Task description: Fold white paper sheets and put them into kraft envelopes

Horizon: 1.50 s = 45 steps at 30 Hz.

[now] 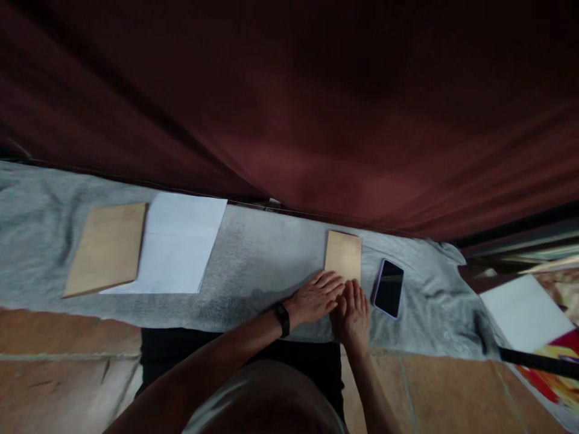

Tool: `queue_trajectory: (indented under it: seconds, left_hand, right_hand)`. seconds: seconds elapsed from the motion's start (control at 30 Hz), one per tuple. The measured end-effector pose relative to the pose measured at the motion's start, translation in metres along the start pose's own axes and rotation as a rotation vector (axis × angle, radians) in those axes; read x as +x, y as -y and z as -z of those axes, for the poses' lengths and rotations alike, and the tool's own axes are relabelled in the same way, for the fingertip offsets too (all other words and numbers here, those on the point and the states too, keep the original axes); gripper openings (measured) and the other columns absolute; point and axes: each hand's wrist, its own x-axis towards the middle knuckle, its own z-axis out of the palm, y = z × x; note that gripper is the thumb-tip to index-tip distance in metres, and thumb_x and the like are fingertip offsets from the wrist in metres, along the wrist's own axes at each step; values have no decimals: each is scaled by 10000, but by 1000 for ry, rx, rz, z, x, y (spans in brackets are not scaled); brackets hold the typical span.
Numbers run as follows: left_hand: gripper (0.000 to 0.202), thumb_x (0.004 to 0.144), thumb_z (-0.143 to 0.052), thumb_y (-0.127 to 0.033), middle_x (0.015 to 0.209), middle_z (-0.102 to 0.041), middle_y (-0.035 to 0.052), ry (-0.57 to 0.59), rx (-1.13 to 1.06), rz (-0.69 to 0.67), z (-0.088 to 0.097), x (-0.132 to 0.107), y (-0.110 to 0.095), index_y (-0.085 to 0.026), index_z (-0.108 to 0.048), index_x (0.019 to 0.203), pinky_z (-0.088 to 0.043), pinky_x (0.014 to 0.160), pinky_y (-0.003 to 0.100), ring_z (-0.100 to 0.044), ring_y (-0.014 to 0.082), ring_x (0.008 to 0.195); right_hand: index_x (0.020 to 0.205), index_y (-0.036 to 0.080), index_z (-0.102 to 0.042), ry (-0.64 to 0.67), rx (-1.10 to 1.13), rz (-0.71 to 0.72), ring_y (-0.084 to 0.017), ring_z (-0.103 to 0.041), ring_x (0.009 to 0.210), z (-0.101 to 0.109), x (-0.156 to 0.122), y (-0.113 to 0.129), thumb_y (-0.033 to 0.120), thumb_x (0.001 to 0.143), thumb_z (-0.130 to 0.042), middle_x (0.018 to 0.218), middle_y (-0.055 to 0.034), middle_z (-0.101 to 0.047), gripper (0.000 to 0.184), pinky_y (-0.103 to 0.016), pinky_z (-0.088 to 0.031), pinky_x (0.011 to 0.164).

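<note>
A brown paper envelope (344, 253) lies on the grey cloth, its near end covered by both hands. My left hand (317, 296), with a dark band on the wrist, rests flat on the envelope's lower left part, fingers stretched out to the right. Beside it my right hand (355, 313) lies flat on the lower right part, fingers pointing away from me. The fingertips of the left hand come close to the right hand; whether they touch is hard to see. A phone (389, 288) with a dark screen lies just right of the right hand.
At the left, a stack of brown envelopes (108, 244) partly overlaps white paper sheets (181, 241). Grey cloth (266, 253) covers the narrow bench. A dark red curtain (289, 120) hangs along its far edge. A white sheet (527, 310) and colourful printed material (561, 374) are at the right.
</note>
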Motion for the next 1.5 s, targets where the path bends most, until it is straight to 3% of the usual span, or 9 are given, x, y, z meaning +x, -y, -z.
queue_trajectory:
  seconds: [0.23,0.33,0.43,0.63,0.73,1.07,1.23,1.37,1.5]
  left_hand:
    - [504,1076,-435,-363,1641,-466,42,-12,-32,-10,10,-39,-13,-213,-457,1556,-233,1290,382,-337,190,1561]
    - [533,1072,-442,-408,1646,-458,51,-19,-12,90,18,-62,-6,-213,-440,1567,-255,1287,391,-337,194,1563]
    - [564,1067,-421,-393,1649,-442,104,-78,67,353,32,-97,16,-174,-411,1587,-247,1295,453,-317,236,1575]
    - [698,1031,-397,-439,1694,-281,246,-352,274,1114,70,-192,82,-52,-333,1608,-177,1264,656,-165,385,1609]
    - [766,1003,-413,-517,1648,-346,300,-328,284,1282,80,-222,98,10,-397,1558,-237,1243,635,-260,419,1574]
    - [427,998,-412,-287,1445,-648,137,-133,271,1258,109,-230,105,-155,-662,1318,-477,1090,431,-594,303,1336]
    - [352,1007,-408,-274,1115,-777,122,-231,328,1194,124,-234,104,-163,-718,1129,-535,915,396,-717,275,1019]
    - [303,1021,-429,-243,1114,-772,120,-272,337,892,121,-195,71,-177,-722,1063,-519,926,390,-705,268,1038]
    - [263,982,-492,-137,1058,-777,106,-160,233,691,93,-141,18,-171,-726,1096,-543,832,362,-717,243,957]
  right_hand:
    - [1627,119,-342,0,-31,22,-343,-370,1529,2,1,-2,318,1096,-286,1631,-204,-427,570,-565,-388,1174]
    - [1625,124,-344,-8,-8,-22,-354,-375,1521,2,2,0,391,1105,-272,1626,-198,-437,588,-574,-391,1171]
    - [1617,136,-370,-12,10,-70,-356,-386,1513,1,1,0,436,1104,-271,1619,-189,-451,603,-587,-382,1179]
    - [1644,183,-327,-75,-25,-99,-396,-350,1530,7,1,2,399,1088,-315,1646,-184,-407,597,-681,-328,1181]
    - [1640,189,-325,-104,22,-9,-386,-321,1546,11,12,17,328,1079,-345,1663,-184,-373,578,-668,-356,1172]
    - [1632,264,-343,56,433,233,-295,-372,1539,-3,15,118,226,1074,-418,1633,-110,-445,565,-595,-442,1191]
    - [1580,256,-454,142,572,229,-264,-475,1481,-10,6,133,259,1078,-415,1596,-97,-504,503,-519,-491,1172]
    - [1535,255,-521,204,719,92,-242,-517,1452,-8,14,138,359,1091,-415,1559,-84,-553,468,-469,-484,1182]
    - [1476,226,-591,265,898,-196,-257,-565,1409,-9,32,139,511,1078,-419,1507,-100,-606,518,-470,-470,1185]
